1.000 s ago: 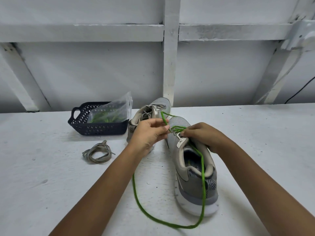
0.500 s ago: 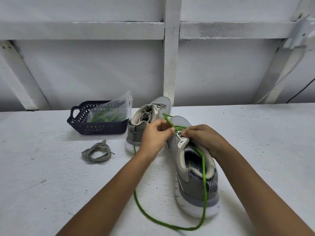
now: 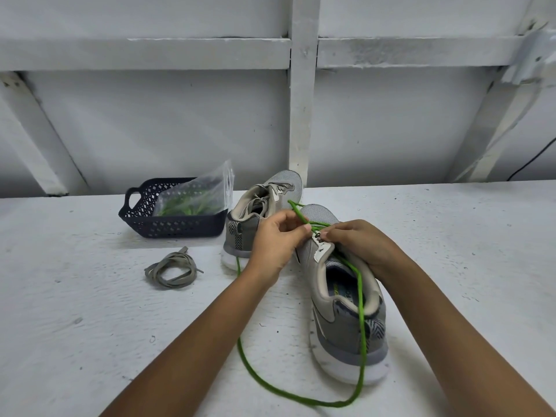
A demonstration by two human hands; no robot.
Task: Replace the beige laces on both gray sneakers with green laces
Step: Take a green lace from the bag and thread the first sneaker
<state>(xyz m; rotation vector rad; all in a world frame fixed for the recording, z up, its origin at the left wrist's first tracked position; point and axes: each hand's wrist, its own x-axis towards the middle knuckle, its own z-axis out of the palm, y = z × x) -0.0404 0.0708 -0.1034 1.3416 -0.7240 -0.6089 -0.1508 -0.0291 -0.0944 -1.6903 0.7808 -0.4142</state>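
Observation:
A gray sneaker [image 3: 346, 320] lies in the middle of the white table, heel toward me. A green lace [image 3: 301, 397] runs through its front eyelets and loops over the heel onto the table. My left hand [image 3: 278, 245] pinches one end of that lace by the eyelets. My right hand [image 3: 358, 245] presses on the sneaker's tongue and eyelet flap, fingertips on the lace. Behind them stands the second gray sneaker [image 3: 261, 206], still with a beige lace. A removed beige lace [image 3: 171, 270] lies coiled to the left.
A dark blue basket [image 3: 168, 225] at the back left holds a clear plastic bag [image 3: 195, 197] with green laces inside. A white wall with beams rises behind the table. A black cable [image 3: 529, 162] hangs at the far right.
My left hand has drawn the green lace end slightly up and right at the eyelets. My right hand has stayed on the tongue. The view has shifted a little.

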